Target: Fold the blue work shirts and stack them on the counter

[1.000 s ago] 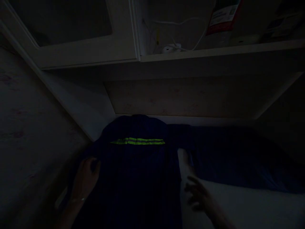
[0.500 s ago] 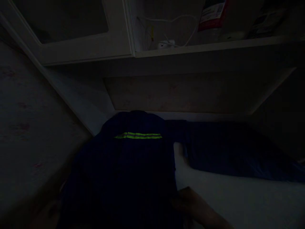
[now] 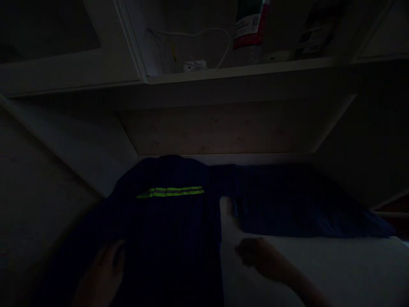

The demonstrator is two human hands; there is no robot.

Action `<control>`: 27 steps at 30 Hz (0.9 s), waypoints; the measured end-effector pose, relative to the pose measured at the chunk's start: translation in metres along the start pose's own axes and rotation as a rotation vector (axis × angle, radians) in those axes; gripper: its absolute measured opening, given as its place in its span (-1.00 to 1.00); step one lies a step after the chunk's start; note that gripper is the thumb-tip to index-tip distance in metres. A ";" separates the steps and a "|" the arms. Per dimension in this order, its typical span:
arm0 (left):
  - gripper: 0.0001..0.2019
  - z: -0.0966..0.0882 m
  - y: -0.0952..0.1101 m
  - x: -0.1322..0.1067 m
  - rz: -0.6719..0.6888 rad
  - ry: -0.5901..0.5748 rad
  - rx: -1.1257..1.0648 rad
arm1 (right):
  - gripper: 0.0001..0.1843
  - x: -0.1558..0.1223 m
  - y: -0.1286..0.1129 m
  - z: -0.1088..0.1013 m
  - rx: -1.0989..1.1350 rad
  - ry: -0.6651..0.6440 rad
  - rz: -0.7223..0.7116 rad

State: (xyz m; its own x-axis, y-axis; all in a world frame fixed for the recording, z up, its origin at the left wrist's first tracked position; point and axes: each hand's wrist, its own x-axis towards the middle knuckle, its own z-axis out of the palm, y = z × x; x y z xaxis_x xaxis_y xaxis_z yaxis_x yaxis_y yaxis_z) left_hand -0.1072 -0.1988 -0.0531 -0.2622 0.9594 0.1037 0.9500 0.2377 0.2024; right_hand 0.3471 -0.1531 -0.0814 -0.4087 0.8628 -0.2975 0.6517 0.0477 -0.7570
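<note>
A dark blue work jacket with a yellow-green and grey reflective stripe lies spread out, its chest uppermost. Over the jacket's left side is my left hand, thumb apart from the fingers and nothing in it. My right hand hovers over the white surface, just right of the jacket's edge. Its fingers are curled together, and I see nothing in them. A second dark blue garment lies to the right, beside the jacket's sleeve. The scene is very dim, so fine detail is lost.
Above hangs a white cabinet with an open shelf. On it are a white cable, a small white device and a bottle with a red label. Patterned wall borders the left.
My right hand has come away from the jacket's right edge. My left hand has moved inward from the far left edge onto the jacket. The view has shifted to the right.
</note>
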 end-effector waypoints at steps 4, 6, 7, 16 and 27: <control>-0.60 0.038 0.135 -0.007 0.078 -0.424 -0.615 | -0.62 0.051 0.060 -0.117 -0.090 0.490 0.270; -0.58 0.058 0.201 -0.001 0.121 -0.563 -0.784 | -0.58 0.065 0.090 -0.167 -0.201 0.624 0.480; -0.58 0.068 0.230 0.005 0.153 -0.593 -0.821 | -0.54 0.068 0.104 -0.186 -0.240 0.665 0.565; -0.62 0.125 0.390 0.075 0.292 -0.355 -0.359 | -0.57 0.048 0.182 -0.226 -0.332 0.810 0.803; -0.78 0.102 0.396 0.063 0.433 -0.241 -0.553 | -0.36 -0.043 0.185 -0.203 0.072 1.211 0.234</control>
State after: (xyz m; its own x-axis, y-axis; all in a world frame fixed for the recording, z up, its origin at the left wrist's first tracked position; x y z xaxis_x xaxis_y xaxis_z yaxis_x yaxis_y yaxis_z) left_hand 0.2693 -0.0285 -0.0655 0.2215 0.9717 0.0822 0.7193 -0.2198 0.6590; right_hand 0.6152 -0.0795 -0.0903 0.5926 0.7586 0.2709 0.5770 -0.1651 -0.7999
